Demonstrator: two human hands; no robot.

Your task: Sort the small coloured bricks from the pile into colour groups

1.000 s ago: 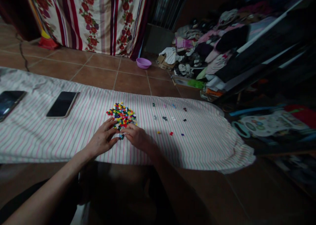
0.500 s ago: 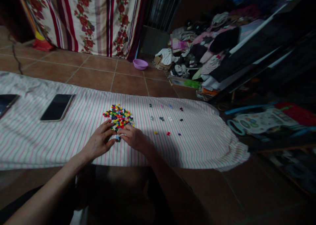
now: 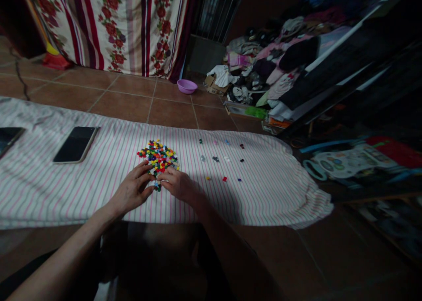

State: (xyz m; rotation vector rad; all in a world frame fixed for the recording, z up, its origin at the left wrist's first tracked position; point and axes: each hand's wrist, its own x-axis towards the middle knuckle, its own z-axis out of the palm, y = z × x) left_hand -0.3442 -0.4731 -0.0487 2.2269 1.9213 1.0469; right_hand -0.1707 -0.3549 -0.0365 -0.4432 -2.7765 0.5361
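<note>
A heaped pile of tiny multicoloured plastic bricks [image 3: 160, 155] lies on a striped cloth [image 3: 108, 182]. My left hand [image 3: 133, 189] rests at the near left edge of the pile, fingers curved but apart, the fingertips touching bricks. At the near right edge is my right hand [image 3: 178, 185], its fingers bent and pressed together; whatever is between the tips is too small to make out. A few loose bricks [image 3: 157, 186] lie between the two hands. To the right, small colour groups sit apart in rows, among them red bricks [image 3: 224, 178], a yellow one [image 3: 207, 178] and dark grey ones [image 3: 215, 159].
A phone [image 3: 75, 144] lies left of the pile, with a second dark device [image 3: 9, 138] at the far left. Beyond the cloth, a purple basin [image 3: 187, 86] stands on the tiled floor near a heap of clothes [image 3: 263, 67]. A floral curtain [image 3: 132, 28] hangs behind.
</note>
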